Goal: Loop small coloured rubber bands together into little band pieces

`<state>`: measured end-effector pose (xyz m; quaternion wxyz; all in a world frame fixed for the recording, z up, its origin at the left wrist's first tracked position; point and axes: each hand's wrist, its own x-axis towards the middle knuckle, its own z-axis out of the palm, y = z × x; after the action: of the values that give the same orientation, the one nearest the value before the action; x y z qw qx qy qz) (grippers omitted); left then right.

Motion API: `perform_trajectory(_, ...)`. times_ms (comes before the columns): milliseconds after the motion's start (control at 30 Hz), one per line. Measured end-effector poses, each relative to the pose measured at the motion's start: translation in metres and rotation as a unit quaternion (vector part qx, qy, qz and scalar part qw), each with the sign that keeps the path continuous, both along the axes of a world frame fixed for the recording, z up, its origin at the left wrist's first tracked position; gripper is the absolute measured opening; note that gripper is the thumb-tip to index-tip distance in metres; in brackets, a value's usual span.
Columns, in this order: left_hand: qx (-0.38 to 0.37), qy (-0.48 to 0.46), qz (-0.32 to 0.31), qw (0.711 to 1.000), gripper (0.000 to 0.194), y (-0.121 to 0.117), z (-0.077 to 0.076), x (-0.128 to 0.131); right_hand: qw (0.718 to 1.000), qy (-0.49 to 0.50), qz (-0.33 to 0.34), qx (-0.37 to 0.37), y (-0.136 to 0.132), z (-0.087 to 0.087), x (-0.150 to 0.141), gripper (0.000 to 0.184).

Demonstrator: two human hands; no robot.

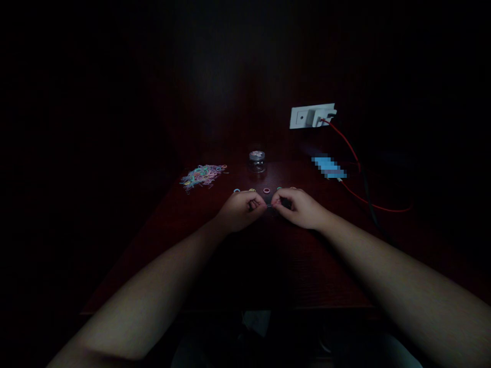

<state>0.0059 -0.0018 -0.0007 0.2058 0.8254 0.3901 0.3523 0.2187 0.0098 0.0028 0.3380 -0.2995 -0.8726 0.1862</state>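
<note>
My left hand (242, 209) and my right hand (293, 207) meet over the middle of the table, fingertips pinched and a small gap apart. Stretched across that gap is a thin pale elastic band (269, 205), held at both ends. Just beyond my fingers lies a row of several small coloured hair ties: a blue one (237, 190), a yellow one (252, 190), a pink one (266, 190) and others partly hidden behind my right hand. To the left is a loose pile of thin multicoloured bands (203, 176). The room is dim, so fine detail is lost.
A small clear lidded jar (257, 161) stands at the back of the dark red table (153, 245). At the back right lies a phone-like device with a blurred blue screen (329, 167). Its red cable (347, 140) runs to a charger in the wall socket (301, 118).
</note>
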Motion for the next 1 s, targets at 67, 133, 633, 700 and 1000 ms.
perform_trajectory(67,0.001,0.0,-0.001,1.0,0.012,-0.0001,0.0002,-0.0002,1.0,0.0,-0.005,-0.003,-0.0005,0.0009,0.0,0.008)
perform_trajectory(133,0.005,0.002,-0.003,1.0,0.012,0.0001,0.0,-0.0006,1.0,0.0,-0.013,-0.006,-0.0009,0.0016,0.0001,0.008)
perform_trajectory(633,0.015,0.008,0.004,1.0,0.014,0.002,-0.0016,-0.0024,0.999,-0.006,-0.013,0.032,0.0021,0.0019,0.0016,0.011)
perform_trajectory(700,0.017,0.01,0.007,1.0,0.014,0.0021,-0.0013,-0.0027,0.999,-0.006,-0.011,0.035,0.0026,0.0016,0.0017,0.011)
perform_trajectory(1000,0.02,0.014,0.008,1.0,0.009,0.0017,0.0011,-0.0027,0.999,-0.009,-0.017,0.036,0.0011,0.0026,0.0012,0.012)
